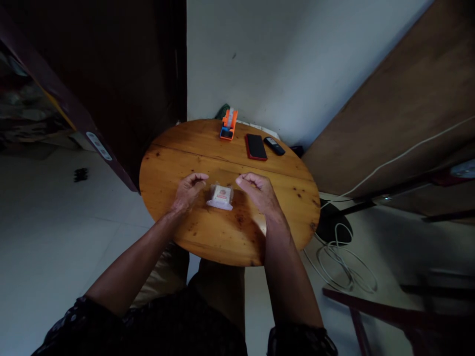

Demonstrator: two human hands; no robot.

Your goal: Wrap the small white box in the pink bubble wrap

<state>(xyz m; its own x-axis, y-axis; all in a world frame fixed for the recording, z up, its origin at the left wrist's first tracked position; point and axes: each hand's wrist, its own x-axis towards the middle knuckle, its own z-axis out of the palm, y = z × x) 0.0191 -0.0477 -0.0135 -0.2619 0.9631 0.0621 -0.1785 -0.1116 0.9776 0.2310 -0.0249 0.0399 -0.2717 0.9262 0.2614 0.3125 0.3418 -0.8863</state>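
Plastic-wrapped block (221, 192) — squarish, pale, crinkled film, red print (221, 196) too small to read — lay on knotty wooden table (211, 235) between left hand (188, 191), fingertips narrowly parted, and right hand (261, 191), fingertips drawn close, contact unclear.

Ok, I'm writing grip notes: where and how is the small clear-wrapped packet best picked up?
Take the packet probably by its left and right edges, coming in from both sides: it lies flat, printed face up, roughly between the left hand and right hand. The wrapper flap at its near edge looks thinner than its middle, likely a weaker hold.
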